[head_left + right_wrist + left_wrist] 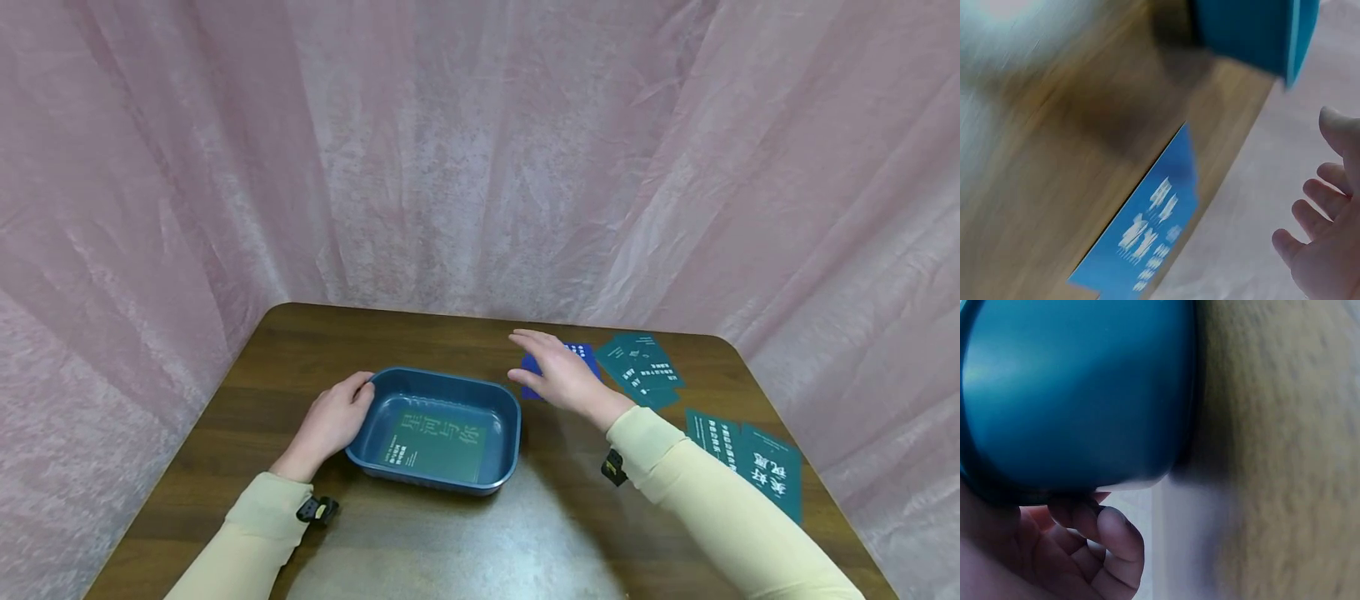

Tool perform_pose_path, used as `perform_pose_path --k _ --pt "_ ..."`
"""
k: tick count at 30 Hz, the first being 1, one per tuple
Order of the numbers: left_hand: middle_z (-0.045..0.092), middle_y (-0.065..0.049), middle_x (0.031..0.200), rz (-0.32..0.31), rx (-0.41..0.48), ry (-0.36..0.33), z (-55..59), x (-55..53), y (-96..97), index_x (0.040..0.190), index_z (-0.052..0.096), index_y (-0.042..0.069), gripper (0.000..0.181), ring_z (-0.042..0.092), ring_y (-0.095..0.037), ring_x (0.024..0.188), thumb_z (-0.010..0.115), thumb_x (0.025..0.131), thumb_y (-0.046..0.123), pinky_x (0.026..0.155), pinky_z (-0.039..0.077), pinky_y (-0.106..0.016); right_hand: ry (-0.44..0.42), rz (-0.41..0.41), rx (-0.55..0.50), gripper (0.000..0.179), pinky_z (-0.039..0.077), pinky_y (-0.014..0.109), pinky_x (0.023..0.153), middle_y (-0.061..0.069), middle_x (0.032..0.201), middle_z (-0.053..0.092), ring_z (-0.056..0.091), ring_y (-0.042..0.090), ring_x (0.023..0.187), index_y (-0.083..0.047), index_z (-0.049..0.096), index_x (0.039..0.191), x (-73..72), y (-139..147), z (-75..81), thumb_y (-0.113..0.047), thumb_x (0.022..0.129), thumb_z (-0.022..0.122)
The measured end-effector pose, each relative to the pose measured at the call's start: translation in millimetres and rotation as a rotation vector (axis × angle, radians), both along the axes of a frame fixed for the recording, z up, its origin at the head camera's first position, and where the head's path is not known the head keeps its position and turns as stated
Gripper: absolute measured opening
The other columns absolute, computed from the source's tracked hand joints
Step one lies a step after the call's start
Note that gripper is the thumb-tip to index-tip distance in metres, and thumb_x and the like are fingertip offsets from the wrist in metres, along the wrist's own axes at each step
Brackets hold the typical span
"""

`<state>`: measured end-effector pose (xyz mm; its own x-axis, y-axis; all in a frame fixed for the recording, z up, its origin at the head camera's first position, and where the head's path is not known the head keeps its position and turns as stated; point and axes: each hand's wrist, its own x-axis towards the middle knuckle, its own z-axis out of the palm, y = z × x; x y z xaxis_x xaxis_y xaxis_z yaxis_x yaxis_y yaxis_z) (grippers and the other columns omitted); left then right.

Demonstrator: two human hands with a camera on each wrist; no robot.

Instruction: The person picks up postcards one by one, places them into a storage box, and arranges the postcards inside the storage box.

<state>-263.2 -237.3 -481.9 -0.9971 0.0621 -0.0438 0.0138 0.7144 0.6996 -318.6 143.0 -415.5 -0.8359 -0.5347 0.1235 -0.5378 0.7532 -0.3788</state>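
Observation:
The left hand [336,417] grips the left end of a blue plastic tray [497,433], thumb at the rim and fingers curled against the outer wall [1085,394]. Flat on the tray's floor lies a green card [442,454] with pale lettering. To the right of the tray, the right hand [558,375] is held above the table with fingers extended and spread, holding nothing. Partly covered by that hand in the head view is a blue card [587,357] with white print. The right wrist view shows the blue card [1154,219] lying on the wood, apart from the fingers.
Several overlapping green cards [645,362] lie at the back right of the wooden table [315,342]. Nearer on the right are more green cards [776,467], partly behind the right sleeve [720,500]. Pink curtains [480,167] hang behind the table.

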Motion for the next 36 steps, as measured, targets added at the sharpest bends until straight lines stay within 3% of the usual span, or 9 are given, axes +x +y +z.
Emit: perform_pose_path --k 5,14,27,36 --pt "0.059 -0.026 0.157 -0.001 0.004 -0.004 -0.6 -0.4 0.9 0.160 0.053 0.003 0.049 0.058 -0.047 0.140 0.043 0.119 0.028 0.117 0.043 -0.069 -0.060 -0.074 0.078 0.067 0.036 0.062 0.126 0.022 0.168 0.048 0.040 0.045 0.157 -0.001 0.050 0.163 -10.3 24 -8.8 -0.028 0.107 0.076" --pt "0.058 -0.027 0.157 -0.002 0.009 -0.007 0.7 -0.3 2.1 0.160 0.053 0.002 0.049 0.058 -0.048 0.140 0.043 0.119 0.028 0.117 0.043 -0.069 -0.165 -0.109 0.219 0.071 0.036 0.062 0.125 0.030 0.164 0.048 0.043 0.049 0.154 0.004 0.049 0.162 -26.4 50 -22.4 -0.028 0.105 0.079" --pt "0.059 -0.026 0.156 -0.001 0.001 0.005 -0.5 0.9 2.7 0.160 0.054 0.002 0.049 0.057 -0.047 0.141 0.043 0.119 0.028 0.118 0.043 -0.068 -0.305 -0.156 0.358 0.074 0.033 0.065 0.126 0.031 0.170 0.038 0.034 0.053 0.158 0.000 0.048 0.164 -41.5 55 -25.1 -0.026 0.103 0.082" --pt "0.058 -0.026 0.157 0.000 0.015 -0.009 -0.5 2.7 2.5 0.160 0.053 0.002 0.049 0.058 -0.047 0.141 0.043 0.119 0.028 0.117 0.043 -0.069 -0.300 -0.163 0.423 0.080 0.038 0.063 0.124 0.032 0.166 0.042 0.042 0.052 0.153 0.000 0.050 0.162 -44.6 54 -27.3 -0.024 0.097 0.089"
